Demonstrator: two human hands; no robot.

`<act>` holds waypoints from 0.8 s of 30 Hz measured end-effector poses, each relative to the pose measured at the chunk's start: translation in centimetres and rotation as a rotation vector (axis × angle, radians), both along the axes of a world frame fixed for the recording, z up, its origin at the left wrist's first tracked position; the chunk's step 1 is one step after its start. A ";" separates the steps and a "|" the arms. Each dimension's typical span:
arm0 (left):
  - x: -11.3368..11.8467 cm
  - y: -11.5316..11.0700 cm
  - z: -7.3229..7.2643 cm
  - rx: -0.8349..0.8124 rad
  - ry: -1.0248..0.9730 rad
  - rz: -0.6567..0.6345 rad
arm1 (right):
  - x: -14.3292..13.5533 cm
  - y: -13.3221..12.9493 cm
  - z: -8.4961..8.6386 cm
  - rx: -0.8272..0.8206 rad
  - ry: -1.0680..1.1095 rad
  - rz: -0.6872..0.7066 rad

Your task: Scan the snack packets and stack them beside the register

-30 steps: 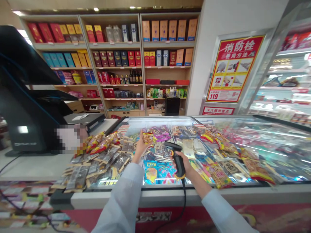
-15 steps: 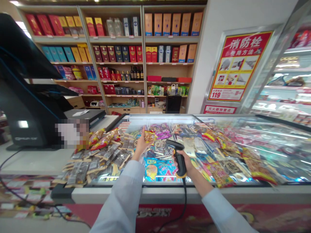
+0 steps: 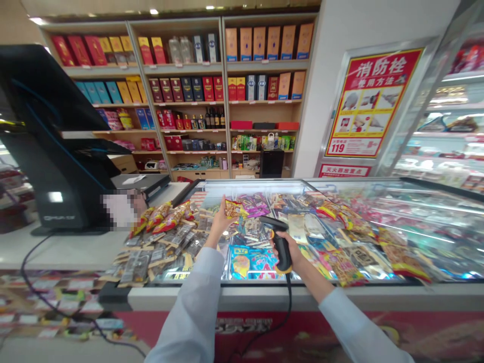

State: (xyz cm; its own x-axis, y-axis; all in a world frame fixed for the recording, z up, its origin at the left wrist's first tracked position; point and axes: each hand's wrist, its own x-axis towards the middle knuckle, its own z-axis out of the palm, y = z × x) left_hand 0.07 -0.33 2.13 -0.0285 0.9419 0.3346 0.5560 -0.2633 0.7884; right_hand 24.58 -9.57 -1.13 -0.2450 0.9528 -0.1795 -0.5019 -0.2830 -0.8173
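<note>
My left hand point(image 3: 220, 222) is closed on a small yellow and red snack packet point(image 3: 233, 208), held up above the glass top of the chest freezer point(image 3: 181, 298). My right hand point(image 3: 290, 248) is wrapped round the grip of a black barcode scanner point(image 3: 281, 247), whose head points left towards the packet. From the scanner's base a dark cord hangs over the freezer's front. On the glass left of my left hand lies a heap of small clear-wrapped brown snack packs point(image 3: 162, 254), with several yellow and red snack bags point(image 3: 174, 220) behind them.
More snack bags point(image 3: 403, 257) lie on the glass at the right. A black checkout terminal point(image 3: 71, 186) stands on the white counter point(image 3: 22, 254) at the left, its cable running down the front. Behind the freezer rise shelves point(image 3: 223, 69) of boxed goods; a red poster point(image 3: 374, 103) hangs on the wall.
The whole view has shifted slightly, so the terminal and shelves sit further right and lower. Both hands keep their hold, the packet and scanner staying at nearly the same distance apart.
</note>
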 end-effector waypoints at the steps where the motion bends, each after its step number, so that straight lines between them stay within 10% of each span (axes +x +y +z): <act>1: -0.8 -0.2 0.6 0.014 0.089 0.046 | -0.3 0.0 0.1 0.010 0.017 0.006; 10: -7.0 -3.1 2.3 0.158 0.794 0.572 | -6.0 0.0 -0.6 0.017 0.108 0.093; 15: -7.6 -3.9 -0.6 0.395 0.925 0.458 | -9.4 0.3 -1.9 -0.009 0.076 0.183; 24: -8.0 -3.7 -3.1 0.344 0.930 0.420 | -11.0 -0.1 -2.8 0.168 -0.094 0.102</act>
